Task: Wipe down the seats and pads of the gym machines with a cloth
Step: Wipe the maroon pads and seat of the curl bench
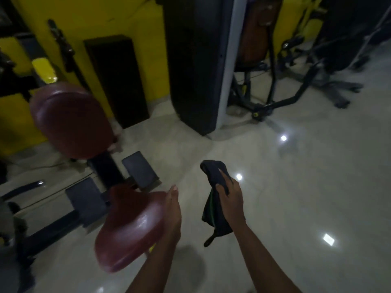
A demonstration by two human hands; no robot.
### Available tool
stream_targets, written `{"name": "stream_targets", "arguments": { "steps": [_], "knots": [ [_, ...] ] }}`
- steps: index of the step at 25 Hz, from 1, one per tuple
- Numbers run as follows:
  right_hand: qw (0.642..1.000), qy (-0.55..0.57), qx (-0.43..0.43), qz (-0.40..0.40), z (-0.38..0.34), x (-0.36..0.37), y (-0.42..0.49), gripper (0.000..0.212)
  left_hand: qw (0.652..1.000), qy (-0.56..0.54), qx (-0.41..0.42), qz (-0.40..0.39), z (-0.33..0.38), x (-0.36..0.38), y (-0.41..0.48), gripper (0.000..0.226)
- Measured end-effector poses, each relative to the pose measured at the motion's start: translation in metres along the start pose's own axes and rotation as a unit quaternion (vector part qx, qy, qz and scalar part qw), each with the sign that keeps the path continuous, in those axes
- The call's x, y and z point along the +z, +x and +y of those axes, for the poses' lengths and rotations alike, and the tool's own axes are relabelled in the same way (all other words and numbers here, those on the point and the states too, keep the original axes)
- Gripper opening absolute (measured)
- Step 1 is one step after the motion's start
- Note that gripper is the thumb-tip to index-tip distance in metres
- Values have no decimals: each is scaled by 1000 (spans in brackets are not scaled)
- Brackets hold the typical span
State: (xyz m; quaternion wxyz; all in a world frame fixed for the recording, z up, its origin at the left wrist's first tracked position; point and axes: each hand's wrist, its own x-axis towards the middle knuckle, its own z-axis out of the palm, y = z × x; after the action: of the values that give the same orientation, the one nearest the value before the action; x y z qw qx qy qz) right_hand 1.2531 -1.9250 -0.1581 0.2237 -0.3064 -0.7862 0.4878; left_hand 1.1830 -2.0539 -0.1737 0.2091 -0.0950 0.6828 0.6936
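Beside the maroon seat (131,229), left hand (172,210) fingers pressed together; right hand (231,200) fingers gripping the cloth (212,169).

Both bare arms out front, one hand flat, one busy

Left hand (172,210) is held flat and edge-on, fingers straight and together, pointing away, with the forearm coming up from the bottom. Right hand (230,199) has its fingers curled tight round a dark cloth (211,169), wrist pretty much straight. The hands are near each other but apart.
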Motion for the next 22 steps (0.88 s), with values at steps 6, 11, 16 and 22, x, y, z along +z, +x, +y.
{"name": "stream_targets", "arguments": {
  "steps": [6,11,16,22],
  "knots": [
    [993,77,64,64,46,-186,94,42,989,50,64,-127,31,219,-23,48],
    [981,98,73,149,81,-330,184,40,969,44,77,-231,52,400,-31,49],
    [963,116,96,223,130,-452,283,36,942,58,99,-317,66,574,-3,51],
    [958,72,89,263,179,-583,445,35,924,39,99,-367,98,793,42,53]
  ]
}}
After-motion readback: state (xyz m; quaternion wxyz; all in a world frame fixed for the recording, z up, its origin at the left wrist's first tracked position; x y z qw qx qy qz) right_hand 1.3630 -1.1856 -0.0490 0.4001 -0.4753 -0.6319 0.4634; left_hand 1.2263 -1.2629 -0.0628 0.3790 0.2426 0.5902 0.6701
